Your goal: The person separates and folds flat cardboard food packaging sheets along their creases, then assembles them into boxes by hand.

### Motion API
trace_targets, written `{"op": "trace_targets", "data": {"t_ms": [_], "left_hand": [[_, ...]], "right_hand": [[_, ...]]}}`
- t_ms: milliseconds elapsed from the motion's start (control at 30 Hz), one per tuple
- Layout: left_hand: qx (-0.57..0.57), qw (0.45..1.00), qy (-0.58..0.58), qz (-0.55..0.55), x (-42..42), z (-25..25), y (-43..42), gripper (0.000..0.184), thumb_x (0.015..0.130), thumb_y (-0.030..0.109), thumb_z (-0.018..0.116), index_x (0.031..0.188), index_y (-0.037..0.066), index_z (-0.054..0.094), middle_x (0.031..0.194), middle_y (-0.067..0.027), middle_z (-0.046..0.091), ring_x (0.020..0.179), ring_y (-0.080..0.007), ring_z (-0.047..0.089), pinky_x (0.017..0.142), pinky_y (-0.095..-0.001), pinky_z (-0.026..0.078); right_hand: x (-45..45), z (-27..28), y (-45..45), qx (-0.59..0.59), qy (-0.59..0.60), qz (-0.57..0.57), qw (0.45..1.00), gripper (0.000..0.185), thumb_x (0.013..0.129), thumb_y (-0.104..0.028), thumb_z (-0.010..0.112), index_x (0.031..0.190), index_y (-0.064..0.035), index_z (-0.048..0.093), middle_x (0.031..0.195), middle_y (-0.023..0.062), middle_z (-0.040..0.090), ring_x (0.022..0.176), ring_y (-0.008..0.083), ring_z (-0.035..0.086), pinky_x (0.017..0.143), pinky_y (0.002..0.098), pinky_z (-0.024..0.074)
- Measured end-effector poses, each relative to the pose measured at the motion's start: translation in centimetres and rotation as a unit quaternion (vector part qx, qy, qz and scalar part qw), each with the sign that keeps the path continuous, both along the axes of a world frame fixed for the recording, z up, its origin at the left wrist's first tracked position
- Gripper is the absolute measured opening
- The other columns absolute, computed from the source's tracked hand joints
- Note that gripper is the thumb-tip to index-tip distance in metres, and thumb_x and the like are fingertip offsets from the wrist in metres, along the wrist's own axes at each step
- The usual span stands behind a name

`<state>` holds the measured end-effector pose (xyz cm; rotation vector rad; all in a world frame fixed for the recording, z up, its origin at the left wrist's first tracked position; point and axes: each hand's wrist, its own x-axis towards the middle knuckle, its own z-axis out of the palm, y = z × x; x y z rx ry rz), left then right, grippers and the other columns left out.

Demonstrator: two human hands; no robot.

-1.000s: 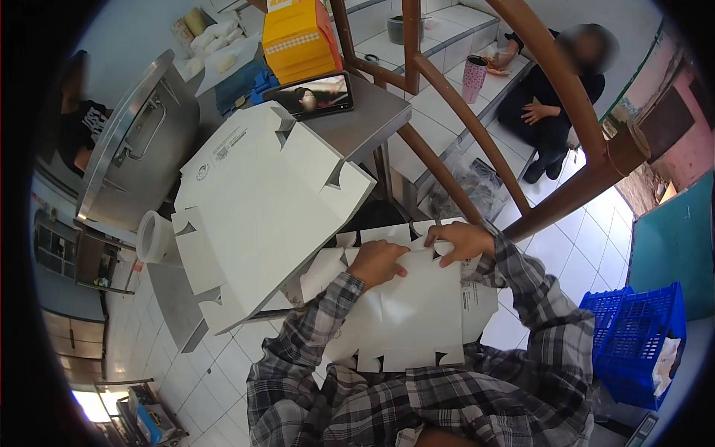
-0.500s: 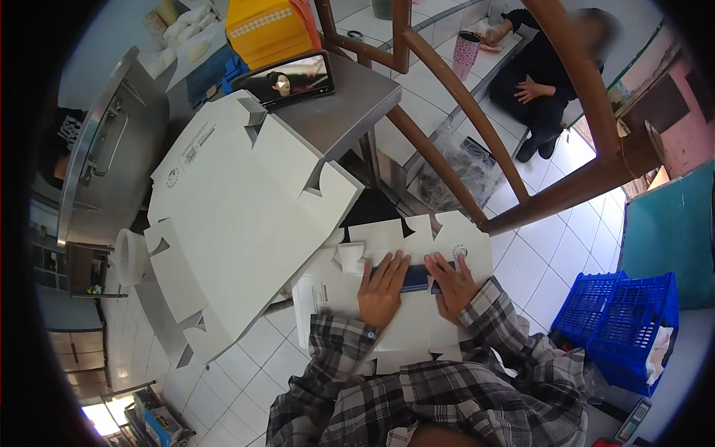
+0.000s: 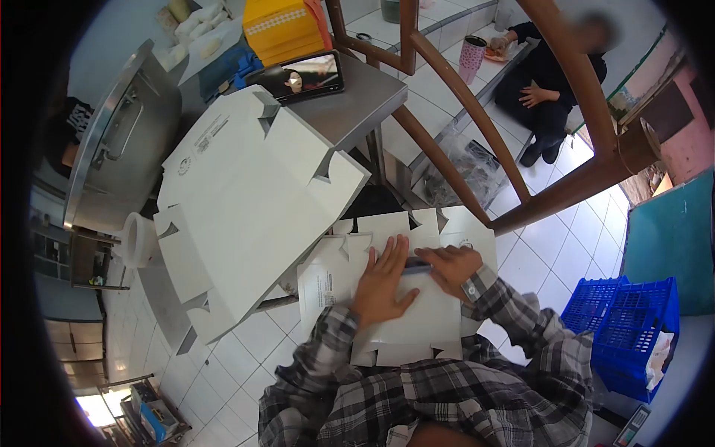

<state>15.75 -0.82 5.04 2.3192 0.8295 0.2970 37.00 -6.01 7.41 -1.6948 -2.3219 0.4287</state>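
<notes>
A white die-cut cardboard box blank (image 3: 406, 328) lies in front of me, with notched flaps and printed marks. My left hand (image 3: 383, 287) rests flat on it, fingers stretched out and thumb apart. Just to the right, my right hand (image 3: 454, 268) has its fingers bent over the end of a dark blue strip (image 3: 418, 267) on the cardboard. The fingers cover part of the strip, so its full shape is hidden. A stack of similar box blanks (image 3: 246, 179) lies to the left, partly on a metal table.
On the metal table (image 3: 365, 100) stand a phone (image 3: 313, 77) and a yellow stack (image 3: 283, 30). Brown metal bars (image 3: 462, 86) rise ahead. Blue crates (image 3: 622, 328) are at right. Another person (image 3: 540, 89) sits beyond the bars near a pink tumbler (image 3: 471, 58).
My right hand has gone from lying flat to bent fingers at the strip. The left hand has spread its thumb and stays on the cardboard. Less of the blue strip shows.
</notes>
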Motion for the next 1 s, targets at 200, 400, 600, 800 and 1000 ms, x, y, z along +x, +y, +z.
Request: {"op": "trace_targets", "data": {"t_ms": [200,400,600,800,1000], "left_hand": [[-0.130,0.990,-0.035,-0.049,-4.4,4.1,7.9,0.092,0.073,0.013,0.078,0.150,0.017,0.028,0.153,-0.0169,0.030,0.142,-0.0330,0.026,0.116,-0.0490,0.019],[-0.096,0.991,0.096,0.007,-2.6,6.5,10.1,0.065,0.065,0.017,0.082,0.125,0.009,0.057,0.124,-0.0148,0.055,0.119,-0.0327,0.049,0.104,-0.0423,0.036],[0.159,0.984,0.073,-0.032,-1.7,-0.5,8.0,0.035,0.065,0.017,0.078,0.095,0.008,0.063,0.088,-0.0083,0.057,0.094,-0.0276,0.056,0.089,-0.0408,0.041],[0.288,0.952,0.055,0.088,-4.0,-4.0,-1.1,0.034,0.073,0.020,0.070,0.104,0.010,0.063,0.091,-0.0045,0.056,0.091,-0.0210,0.056,0.091,-0.0418,0.040],[0.223,0.960,0.075,0.153,-3.9,-3.5,-6.1,0.061,0.085,0.032,0.065,0.138,0.007,0.049,0.118,-0.0065,0.059,0.105,-0.0188,0.056,0.098,-0.0426,0.038]], "right_hand": [[1.4,0.5,1.3,0.034,0.146,-0.026,0.988,0.017,0.083,-0.010,0.063,0.100,-0.0126,0.070,0.077,0.0108,0.068,0.071,0.0253,0.067,0.068,0.0353,0.0514],[4.9,4.1,3.2,0.000,0.184,0.003,0.983,0.014,0.086,-0.016,0.062,0.095,-0.0098,0.070,0.082,0.0110,0.071,0.071,0.0253,0.069,0.066,0.0336,0.0529],[4.9,2.3,2.2,-0.034,0.042,-0.013,0.998,0.022,0.087,-0.011,0.061,0.108,-0.0119,0.067,0.086,0.0100,0.070,0.077,0.0250,0.069,0.069,0.0329,0.0529],[3.4,-2.8,-2.5,0.013,0.062,-0.001,0.998,0.039,0.088,-0.009,0.060,0.126,-0.0165,0.059,0.128,0.0035,0.061,0.122,0.0230,0.056,0.099,0.0382,0.0461],[2.1,-2.1,-4.7,0.040,0.016,-0.005,0.999,0.044,0.088,-0.006,0.059,0.130,-0.0200,0.056,0.140,-0.0050,0.051,0.132,0.0185,0.045,0.111,0.0413,0.0332]]}}
